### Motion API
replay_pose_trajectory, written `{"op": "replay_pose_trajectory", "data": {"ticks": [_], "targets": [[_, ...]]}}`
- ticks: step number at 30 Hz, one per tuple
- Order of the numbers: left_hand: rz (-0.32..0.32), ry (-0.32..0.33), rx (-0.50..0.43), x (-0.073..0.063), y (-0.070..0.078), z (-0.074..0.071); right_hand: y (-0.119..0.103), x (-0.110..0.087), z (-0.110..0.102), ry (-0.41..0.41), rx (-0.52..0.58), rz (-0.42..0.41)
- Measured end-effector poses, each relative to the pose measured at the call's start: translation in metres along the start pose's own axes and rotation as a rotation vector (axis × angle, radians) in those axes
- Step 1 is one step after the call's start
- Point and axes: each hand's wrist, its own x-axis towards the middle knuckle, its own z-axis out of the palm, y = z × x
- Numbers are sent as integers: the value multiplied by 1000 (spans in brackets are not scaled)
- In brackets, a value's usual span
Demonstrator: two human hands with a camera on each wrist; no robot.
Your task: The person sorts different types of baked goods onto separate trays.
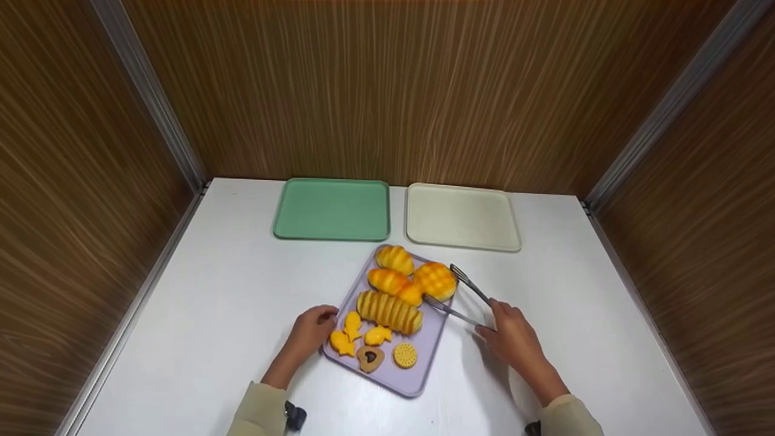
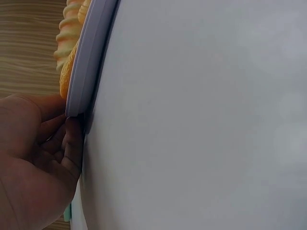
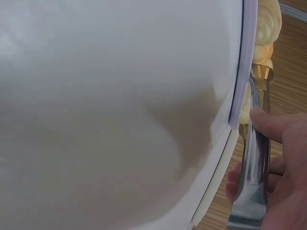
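Note:
My right hand [image 1: 514,336] holds metal tongs [image 1: 454,312], thumb on one arm. The tongs' spread tips lie on either side of a round, grid-topped bun [image 1: 435,280]; I cannot tell if both touch it. The bun rests at the right edge of a purple tray [image 1: 418,378]. At the tray's left edge, my left hand [image 1: 310,330] pinches the rim, as the left wrist view shows. Also on the tray are a croissant [image 1: 395,259], a twisted bread [image 1: 393,286], a striped loaf [image 1: 389,312], three fish-shaped cookies [image 1: 378,335], a heart cookie [image 1: 370,358] and a round biscuit [image 1: 405,355].
A green tray [image 1: 333,209] and a cream tray [image 1: 462,217] lie side by side at the back of the white table [image 1: 230,290], with nothing on them. Wood-grain panels [image 1: 375,91] stand behind and at both sides.

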Motion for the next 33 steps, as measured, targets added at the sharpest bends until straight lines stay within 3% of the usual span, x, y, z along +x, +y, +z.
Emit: {"op": "replay_pose_trajectory", "data": {"ticks": [5, 11, 16, 33], "targets": [[-10, -6, 5, 0, 2, 0, -2, 2, 2, 33, -23, -25], [-17, -15, 7, -1, 1, 0, -5, 3, 5, 16, -26, -20], [7, -8, 11, -1, 0, 0, -6, 1, 6, 35, -36, -32], [39, 16, -5, 0, -2, 2, -2, -3, 11, 138, 44, -64]]}}
